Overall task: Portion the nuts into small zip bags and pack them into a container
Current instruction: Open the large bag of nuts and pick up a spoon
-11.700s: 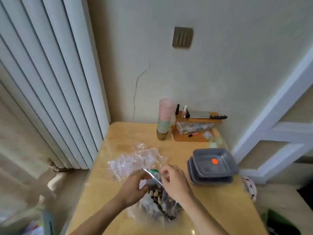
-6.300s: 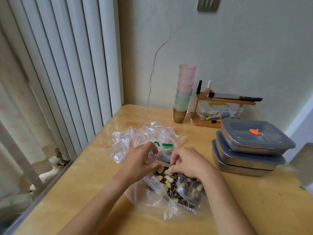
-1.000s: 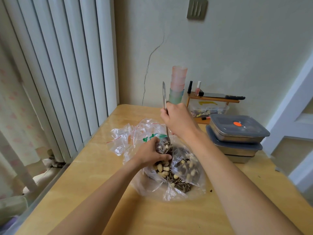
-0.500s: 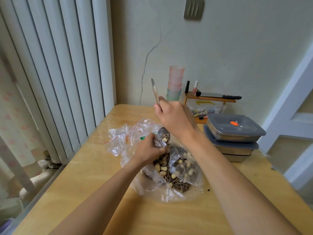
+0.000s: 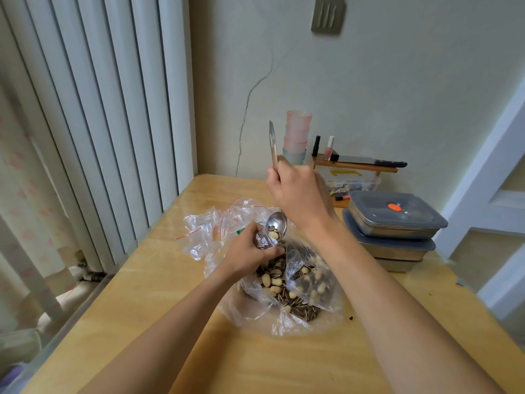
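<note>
a: item, small zip bag [image 5: 264,238]: pinched at its mouth by the left hand [image 5: 250,251], just above the big bag of nuts [image 5: 289,288].
b: tool?
a: spoon [image 5: 277,223], handle gripped by the right hand [image 5: 298,194], bowl tipped at the mouth. the mouth is best kept wide and the spoon tilted slowly, so spills are avoided.
b: containers [image 5: 395,220]?
a: stacked beyond the right hand, lids on.

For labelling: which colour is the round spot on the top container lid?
Orange spot, head view.
</note>
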Tool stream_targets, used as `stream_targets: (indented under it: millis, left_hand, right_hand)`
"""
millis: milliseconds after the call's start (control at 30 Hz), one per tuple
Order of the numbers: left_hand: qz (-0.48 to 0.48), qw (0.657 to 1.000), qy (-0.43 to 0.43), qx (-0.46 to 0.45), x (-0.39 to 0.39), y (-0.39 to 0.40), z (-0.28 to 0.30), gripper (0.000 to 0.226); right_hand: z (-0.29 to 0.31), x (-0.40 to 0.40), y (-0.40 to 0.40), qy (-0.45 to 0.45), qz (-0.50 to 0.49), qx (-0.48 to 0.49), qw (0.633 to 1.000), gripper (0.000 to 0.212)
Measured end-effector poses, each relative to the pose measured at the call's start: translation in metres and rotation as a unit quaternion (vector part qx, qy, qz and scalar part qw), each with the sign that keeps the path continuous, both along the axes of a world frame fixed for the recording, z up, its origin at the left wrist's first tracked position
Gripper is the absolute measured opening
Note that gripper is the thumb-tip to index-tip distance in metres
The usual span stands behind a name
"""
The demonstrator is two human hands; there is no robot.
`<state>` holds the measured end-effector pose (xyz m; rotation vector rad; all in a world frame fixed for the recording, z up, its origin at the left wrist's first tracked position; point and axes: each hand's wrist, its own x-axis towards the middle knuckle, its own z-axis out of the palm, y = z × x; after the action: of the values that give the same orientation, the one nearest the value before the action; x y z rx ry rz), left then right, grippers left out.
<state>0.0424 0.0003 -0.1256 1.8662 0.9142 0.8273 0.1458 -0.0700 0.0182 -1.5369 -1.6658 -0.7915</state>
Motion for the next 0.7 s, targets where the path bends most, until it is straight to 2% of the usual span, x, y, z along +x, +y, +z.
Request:
stream_targets:
  millis: [200,333,400,500,600,700]
  left_hand:
    - [0.010,1.000,0.016,0.023,0.003,-0.003,0.003,0.051]
    - [0.015,0.998,0.014,0.061,0.007,-0.005,0.011,0.051]
    - [0.014,0.997,0.004,0.076,0.008,-0.007,0.019,0.048]
    - [0.011,0.997,-0.046,0.054,0.012,-0.008,0.028,0.042]
    - [0.016,0.997,-0.068,0.013,0.011,-0.008,0.024,0.050]
    - [0.035,0.999,-0.026,-0.007,0.009,-0.007,0.008,0.055]
  right_hand:
    - [-0.001,0.001,0.003,-0.001,0.041,-0.072,0.997,0.026]
    - [0.003,0.000,0.001,-0.012,0.036,-0.010,0.999,0.027]
    - [0.008,-0.003,-0.001,-0.032,0.044,0.021,0.998,0.020]
    - [0.015,-0.009,-0.005,-0.065,0.077,0.043,0.994,0.012]
    - [0.014,-0.009,-0.005,-0.077,0.105,-0.007,0.991,0.014]
    - [0.006,-0.007,-0.004,-0.066,0.111,-0.068,0.989,0.015]
